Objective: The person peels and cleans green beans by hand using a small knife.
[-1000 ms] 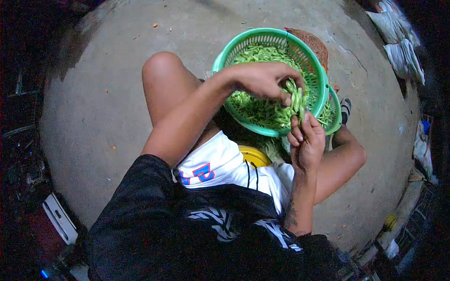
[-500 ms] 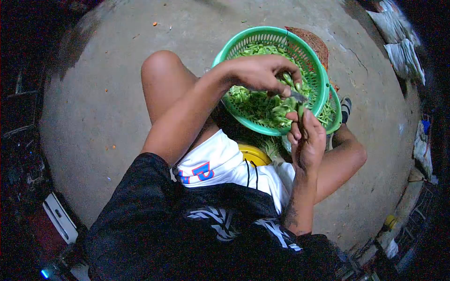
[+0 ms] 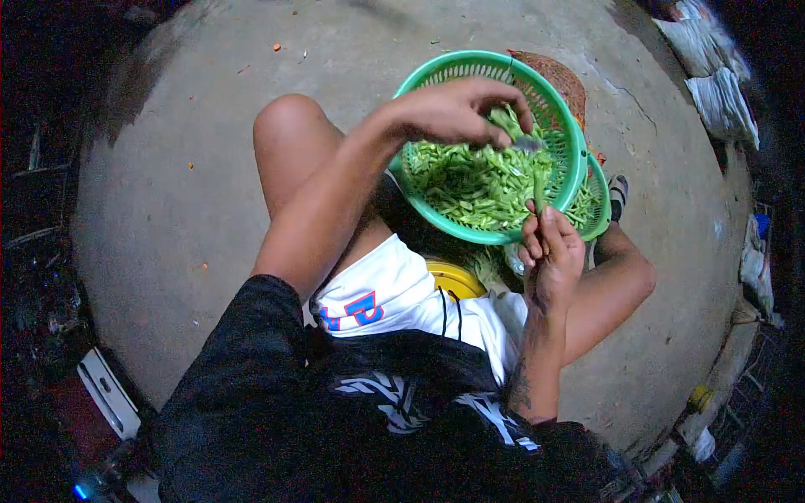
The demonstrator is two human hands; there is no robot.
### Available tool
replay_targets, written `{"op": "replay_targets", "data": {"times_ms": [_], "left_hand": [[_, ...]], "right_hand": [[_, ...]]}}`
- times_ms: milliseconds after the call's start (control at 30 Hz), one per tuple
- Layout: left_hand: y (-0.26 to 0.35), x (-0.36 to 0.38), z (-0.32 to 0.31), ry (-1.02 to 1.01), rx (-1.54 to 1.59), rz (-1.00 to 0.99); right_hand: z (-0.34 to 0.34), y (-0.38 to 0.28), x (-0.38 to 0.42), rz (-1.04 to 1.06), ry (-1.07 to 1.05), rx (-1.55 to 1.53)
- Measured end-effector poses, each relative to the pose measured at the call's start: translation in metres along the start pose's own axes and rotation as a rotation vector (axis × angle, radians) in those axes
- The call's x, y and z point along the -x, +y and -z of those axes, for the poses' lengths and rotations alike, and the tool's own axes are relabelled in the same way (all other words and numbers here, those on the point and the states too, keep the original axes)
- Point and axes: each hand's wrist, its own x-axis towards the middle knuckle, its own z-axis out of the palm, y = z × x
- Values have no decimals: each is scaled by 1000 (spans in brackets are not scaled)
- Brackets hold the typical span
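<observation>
My left hand is above the green basket, its thumb and fingers closed on a small knife whose short blade points right. A green piece shows near its fingertips. Lower right, by the basket's near rim, my right hand pinches a green stalk that stands upright, tip towards the blade but apart from it. Cut green pieces fill much of the basket.
A second green basket with green pieces sits under the first at the right. Behind is a reddish-brown sack. A yellow round object lies between my legs. White sacks lie at the far right.
My left hand and the knife have risen away from the stalk in my right hand, which has dropped slightly. The gap between blade and stalk is wider, and more cut pieces show.
</observation>
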Motion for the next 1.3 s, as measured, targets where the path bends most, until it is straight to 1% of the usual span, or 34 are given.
{"op": "replay_targets", "data": {"times_ms": [67, 100, 133, 200, 233, 267, 333, 367, 400, 467, 533, 600, 733, 800, 867, 933, 1000, 1033, 1067, 1133, 1167, 1200, 1267, 1300], "left_hand": [[4, 2, -20, 9, -152, -46], [2, -1, -29, -48, -77, -1], [10, -3, -30, -135, -173, 75], [-1, -6, -26, -85, -102, -179], [7, -3, -20, -106, -10, -3], [4, -2, -17, -104, -14, -3], [-2, -3, -8, -20, 127, 60], [-5, -4, -4, -41, 121, 98], [-3, -5, -5, -43, 117, 97], [-2, -4, -17, -55, -165, -105], [-2, -6, -29, -142, 60, 18], [-4, -9, -27, -135, -26, -9], [-2, -8, -22, -134, -31, 16], [0, -8, -26, -83, -42, -18], [5, -5, -31, -87, -49, -1], [4, -6, -31, -89, -59, 16], [-4, -8, -27, -56, -132, -117], [6, -6, -21, -81, -2, 120], [-6, -8, -15, -32, 93, 50], [-8, -6, 0, -8, 89, 130], [-9, -6, 0, -8, 111, 82], [-6, -5, -4, -19, 46, 87], [-8, -5, -23, 34, -195, -182], [-1, -4, -29, -28, -73, -50]], "right_hand": [[-1, 3, -6, -29, 15, -23], [-2, 4, -7, -31, 18, -21], [-4, 5, -7, -9, 22, -32], [-5, 5, -4, 8, 27, -40], [-7, 1, -3, 0, 24, -22], [-9, -1, -3, -5, 20, -5], [-11, -3, -2, -4, 25, -20], [-12, -4, -2, -8, 31, -30], [-12, -3, -3, -5, 31, -32], [-9, 1, -7, -8, 17, -58], [-9, 2, -6, -15, 17, -62], [-8, 1, -3, -19, 17, -66], [-10, -7, 0, -64, -9, -46], [-8, -6, -1, -76, -14, -33], [-3, 2, -4, -5, 1, -93], [-2, 6, -5, 13, 5, -104], [-2, 6, -5, 26, 11, -114], [-3, 3, -4, 12, -6, -123], [-4, 1, -4, 2, -24, -133], [-6, 0, -2, 8, -16, -136], [-7, -1, -3, 14, -3, -139], [-7, 0, -4, 20, -2, -143], [-7, 2, -8, -9, -9, -176], [-8, 2, -8, -10, -4, -175]]}}
